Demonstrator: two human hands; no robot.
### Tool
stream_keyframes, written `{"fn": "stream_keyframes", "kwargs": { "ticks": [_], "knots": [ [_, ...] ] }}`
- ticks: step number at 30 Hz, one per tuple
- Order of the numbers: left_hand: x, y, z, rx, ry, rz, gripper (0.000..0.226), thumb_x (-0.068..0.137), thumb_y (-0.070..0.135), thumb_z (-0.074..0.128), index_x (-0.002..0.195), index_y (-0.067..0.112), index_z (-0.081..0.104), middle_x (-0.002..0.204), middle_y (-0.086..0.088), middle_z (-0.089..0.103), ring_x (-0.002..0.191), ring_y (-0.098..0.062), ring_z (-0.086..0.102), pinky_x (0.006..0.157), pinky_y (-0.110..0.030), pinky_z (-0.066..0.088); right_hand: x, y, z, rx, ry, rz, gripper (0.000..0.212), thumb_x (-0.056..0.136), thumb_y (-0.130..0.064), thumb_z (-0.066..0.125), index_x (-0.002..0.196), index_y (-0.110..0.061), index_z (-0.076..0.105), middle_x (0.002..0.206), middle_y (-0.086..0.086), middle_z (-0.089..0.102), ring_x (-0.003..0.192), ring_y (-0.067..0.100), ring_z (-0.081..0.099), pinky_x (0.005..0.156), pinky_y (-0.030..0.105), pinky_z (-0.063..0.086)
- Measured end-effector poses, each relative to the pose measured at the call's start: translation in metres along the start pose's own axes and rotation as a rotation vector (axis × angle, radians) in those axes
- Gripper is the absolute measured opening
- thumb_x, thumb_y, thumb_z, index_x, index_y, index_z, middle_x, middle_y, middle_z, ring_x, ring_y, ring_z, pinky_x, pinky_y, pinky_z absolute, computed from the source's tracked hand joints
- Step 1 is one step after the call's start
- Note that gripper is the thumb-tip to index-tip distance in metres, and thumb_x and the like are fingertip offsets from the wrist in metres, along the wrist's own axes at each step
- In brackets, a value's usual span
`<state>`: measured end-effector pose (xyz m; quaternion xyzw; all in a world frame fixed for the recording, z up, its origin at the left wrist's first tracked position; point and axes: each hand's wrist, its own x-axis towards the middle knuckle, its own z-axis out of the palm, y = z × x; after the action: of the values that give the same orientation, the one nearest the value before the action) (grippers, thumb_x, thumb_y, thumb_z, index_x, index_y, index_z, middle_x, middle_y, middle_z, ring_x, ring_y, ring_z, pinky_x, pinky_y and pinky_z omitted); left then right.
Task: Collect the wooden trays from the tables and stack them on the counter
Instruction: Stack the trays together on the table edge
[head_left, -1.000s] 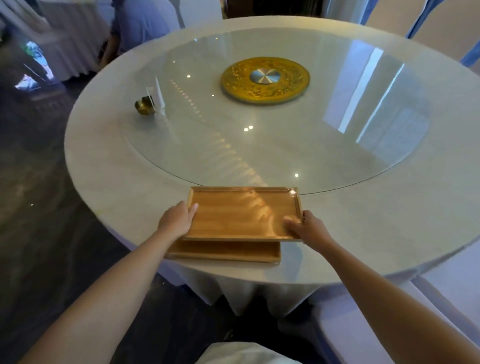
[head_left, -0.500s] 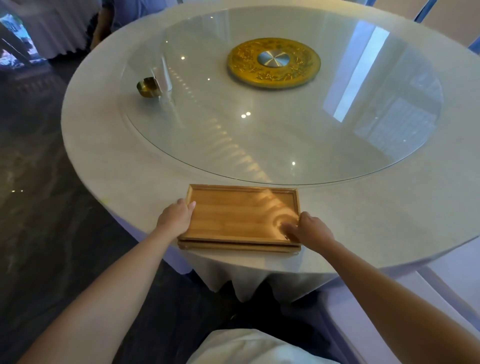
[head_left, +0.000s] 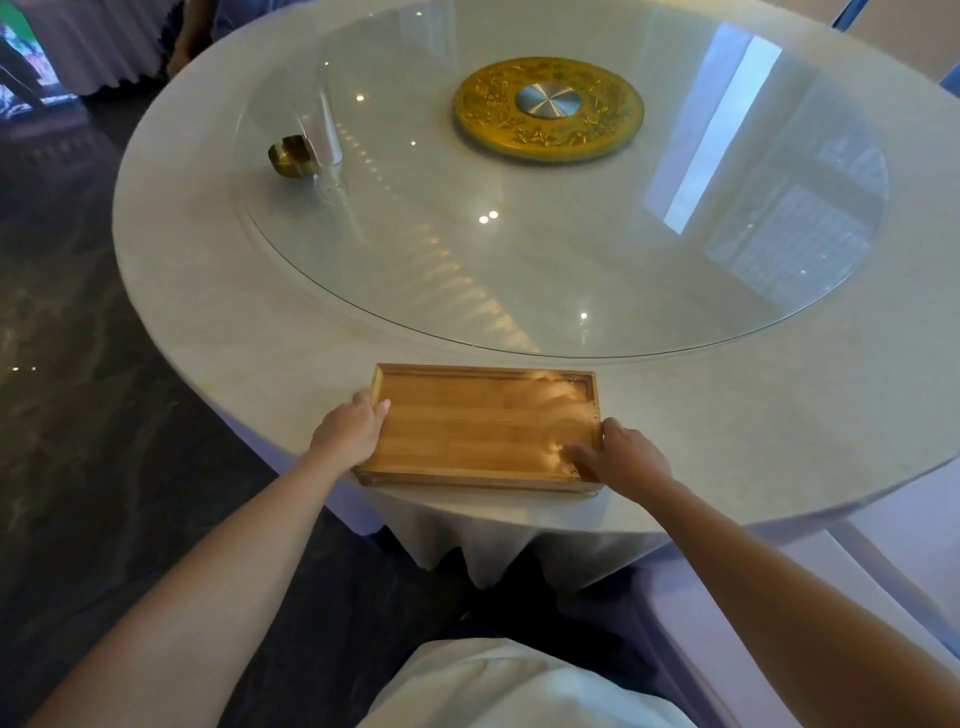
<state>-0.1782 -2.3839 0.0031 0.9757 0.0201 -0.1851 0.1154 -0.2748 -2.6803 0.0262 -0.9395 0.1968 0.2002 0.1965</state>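
Note:
A rectangular wooden tray (head_left: 483, 421) lies on top of a second wooden tray (head_left: 467, 482), of which only the front edge shows. The pair rests at the near edge of the round white table (head_left: 260, 338). My left hand (head_left: 347, 431) grips the left short side of the stack, thumb over the rim. My right hand (head_left: 623, 457) holds the front right corner, thumb lying inside the top tray.
A glass turntable (head_left: 519, 249) covers the table's middle, with a gold disc (head_left: 548, 109) at its centre. A small brass bowl (head_left: 288, 156) and a clear glass piece (head_left: 324, 140) stand at its left rim. Dark floor lies to the left, a pale chair seat (head_left: 779, 597) at right.
The upper tray, offset from the lower one a second ago, now sits squarely on it. Both hands stayed on the short sides. The camera moved closer and tilted down.

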Motion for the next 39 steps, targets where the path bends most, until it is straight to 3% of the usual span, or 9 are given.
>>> {"fn": "stream_keyframes", "kwargs": {
  "ticks": [4, 8, 13, 16, 18, 21, 31, 34, 39],
  "knots": [
    [0.002, -0.003, 0.001, -0.053, -0.047, -0.022, 0.053, 0.097, 0.045, 0.02, 0.123, 0.004, 0.041, 0.091, -0.013, 0.056, 0.081, -0.028, 0.056, 0.066, -0.036, 0.044, 0.0, 0.004, 0.003, 0.101, -0.01, 0.011, 0.062, 0.08, -0.059, 0.052, 0.114, -0.007, 0.048, 0.105, 0.011, 0.064, 0.092, 0.026, 0.061, 0.076, 0.038, 0.051],
    [0.003, -0.01, 0.002, -0.275, -0.168, -0.075, 0.066, 0.093, 0.053, 0.023, 0.133, 0.003, 0.037, 0.124, -0.018, 0.054, 0.111, -0.033, 0.053, 0.089, -0.042, 0.044, 0.001, 0.008, 0.01, 0.318, -0.046, 0.022, 0.062, 0.08, -0.054, 0.056, 0.12, -0.007, 0.05, 0.11, 0.01, 0.065, 0.098, 0.025, 0.061, 0.084, 0.037, 0.052],
    [0.001, -0.008, 0.003, -0.526, -0.266, -0.093, 0.066, 0.094, 0.052, 0.024, 0.138, 0.006, 0.038, 0.139, -0.016, 0.047, 0.127, -0.033, 0.043, 0.103, -0.041, 0.036, 0.001, 0.007, 0.016, 0.513, -0.118, 0.01, 0.041, 0.087, -0.046, 0.051, 0.105, -0.01, 0.057, 0.097, 0.01, 0.063, 0.074, 0.015, 0.058, 0.065, 0.022, 0.047],
    [-0.001, -0.007, 0.003, -0.631, -0.302, -0.125, 0.066, 0.093, 0.053, 0.026, 0.134, 0.005, 0.043, 0.134, -0.017, 0.051, 0.123, -0.033, 0.048, 0.1, -0.04, 0.039, 0.003, 0.009, 0.021, 0.583, -0.147, 0.056, 0.038, 0.088, -0.049, 0.047, 0.099, -0.012, 0.051, 0.111, 0.019, 0.057, 0.091, 0.024, 0.056, 0.087, 0.035, 0.049],
    [-0.002, -0.007, 0.003, -0.661, -0.304, -0.141, 0.066, 0.092, 0.054, 0.026, 0.133, 0.005, 0.045, 0.131, -0.017, 0.053, 0.12, -0.033, 0.05, 0.094, -0.037, 0.04, 0.003, 0.008, 0.022, 0.675, -0.168, 0.1, 0.054, 0.087, -0.05, 0.047, 0.117, -0.006, 0.053, 0.125, 0.02, 0.053, 0.109, 0.029, 0.054, 0.101, 0.043, 0.043],
    [-0.002, -0.009, 0.003, -0.662, -0.307, -0.157, 0.069, 0.091, 0.057, 0.026, 0.134, 0.007, 0.044, 0.132, -0.016, 0.052, 0.121, -0.033, 0.049, 0.098, -0.039, 0.04, 0.002, 0.005, 0.023, 0.821, -0.184, 0.152, 0.062, 0.084, -0.053, 0.05, 0.132, -0.013, 0.049, 0.133, 0.015, 0.048, 0.119, 0.033, 0.05, 0.106, 0.045, 0.039],
    [-0.01, -0.005, 0.005, -0.776, -0.282, -0.171, 0.064, 0.093, 0.052, 0.026, 0.14, 0.01, 0.036, 0.137, -0.015, 0.048, 0.125, -0.033, 0.046, 0.1, -0.043, 0.039, 0.003, 0.003, 0.026, 1.037, -0.196, 0.223, 0.063, 0.084, -0.05, 0.052, 0.133, -0.012, 0.044, 0.133, 0.008, 0.05, 0.114, 0.024, 0.05, 0.088, 0.032, 0.036],
    [-0.009, -0.002, 0.003, -0.803, -0.277, -0.15, 0.063, 0.094, 0.052, 0.025, 0.141, 0.01, 0.034, 0.139, -0.014, 0.047, 0.127, -0.032, 0.044, 0.102, -0.042, 0.038, 0.0, 0.002, 0.026, 1.091, -0.193, 0.222, 0.057, 0.086, -0.047, 0.052, 0.13, -0.012, 0.047, 0.116, 0.002, 0.055, 0.104, 0.021, 0.053, 0.085, 0.028, 0.038],
    [-0.005, 0.009, -0.011, -0.731, -0.268, -0.054, 0.062, 0.095, 0.049, 0.026, 0.142, 0.009, 0.033, 0.144, -0.013, 0.042, 0.132, -0.031, 0.04, 0.109, -0.043, 0.033, -0.012, 0.004, 0.019, 1.192, -0.111, 0.224, 0.025, 0.089, -0.04, 0.051, 0.102, -0.019, 0.056, 0.092, -0.004, 0.064, 0.079, 0.012, 0.061, 0.06, 0.022, 0.045]
  ]
}}
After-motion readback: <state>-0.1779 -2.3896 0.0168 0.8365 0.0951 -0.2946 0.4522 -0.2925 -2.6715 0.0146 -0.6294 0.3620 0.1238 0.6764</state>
